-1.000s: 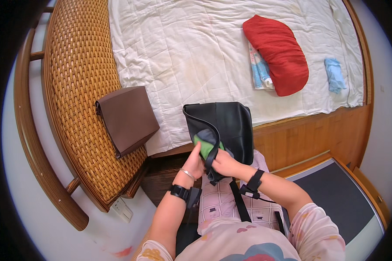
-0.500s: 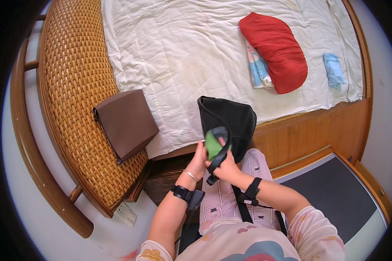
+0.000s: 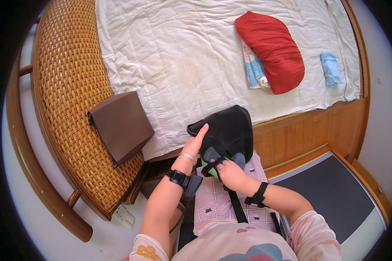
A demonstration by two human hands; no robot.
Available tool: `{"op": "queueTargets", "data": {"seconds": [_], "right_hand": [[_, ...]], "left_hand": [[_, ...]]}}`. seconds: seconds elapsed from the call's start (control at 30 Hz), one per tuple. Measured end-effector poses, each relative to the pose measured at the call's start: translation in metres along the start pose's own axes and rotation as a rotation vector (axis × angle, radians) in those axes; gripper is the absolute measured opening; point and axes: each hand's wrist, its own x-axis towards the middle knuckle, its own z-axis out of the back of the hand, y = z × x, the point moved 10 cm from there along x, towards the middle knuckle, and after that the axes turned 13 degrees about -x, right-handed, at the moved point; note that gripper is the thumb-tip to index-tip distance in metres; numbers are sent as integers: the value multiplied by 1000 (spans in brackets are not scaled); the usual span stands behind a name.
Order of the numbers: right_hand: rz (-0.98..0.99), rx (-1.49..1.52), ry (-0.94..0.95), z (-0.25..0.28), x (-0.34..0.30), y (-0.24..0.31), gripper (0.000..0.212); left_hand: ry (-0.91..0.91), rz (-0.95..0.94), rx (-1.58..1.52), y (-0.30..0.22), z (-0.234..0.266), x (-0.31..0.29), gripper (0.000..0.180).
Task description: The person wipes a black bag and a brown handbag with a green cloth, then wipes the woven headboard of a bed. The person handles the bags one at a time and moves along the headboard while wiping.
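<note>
Over the lap at the bed's (image 3: 170, 56) edge, the left hand (image 3: 196, 142) clasps a black bag (image 3: 231, 130); the right hand (image 3: 231, 175) pinches a dark strap (image 3: 211, 166) beside green cloth (image 3: 213, 172). Arranging contents seems underway, likely calling for steady support.

Black bag (image 3: 233, 126): left-hand grip (image 3: 196, 144) against side; right-hand grip (image 3: 231, 174) curled on dark strap (image 3: 212, 165) by green item (image 3: 204, 163). White sheet (image 3: 174, 56): red cushion (image 3: 272, 52) over blue-and-white package (image 3: 253, 67); pale-blue cloth (image 3: 332, 70). Brown boxy bag (image 3: 123, 124) against wicker headboard (image 3: 69, 87).

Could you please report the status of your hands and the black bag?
Left hand on black bag. Right hand gripping dark strap. Strap crosses green item.
</note>
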Motion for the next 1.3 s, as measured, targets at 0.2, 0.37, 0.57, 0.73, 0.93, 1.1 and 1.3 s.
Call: {"op": "queueTargets", "data": {"seconds": [0.2, 0.37, 0.57, 0.73, 0.93, 1.1, 1.3], "right_hand": [[-6, 4, -80, 47, -7, 0, 40], [-157, 380, -14, 23, -16, -41, 43], [-735, 928, -440, 32, -31, -129, 30], [-700, 1287, -118, 10, 55, -103, 35], [-154, 885, -163, 20, 117, -10, 77], [-502, 1010, -159, -40, 146, -70, 81], [-181, 481, -175, -34, 197, -84, 72]], "left_hand": [[-57, -92, -58, -6, 14, 3, 39], [-55, -47, -312, 8, 18, 5, 25], [146, -23, -540, 16, 5, -31, 35], [136, -144, -451, -7, 3, -54, 37], [131, -323, -411, -33, 46, -39, 38], [76, -294, -370, -15, 78, -31, 31], [-5, -354, -450, -24, 119, -28, 31]]}}
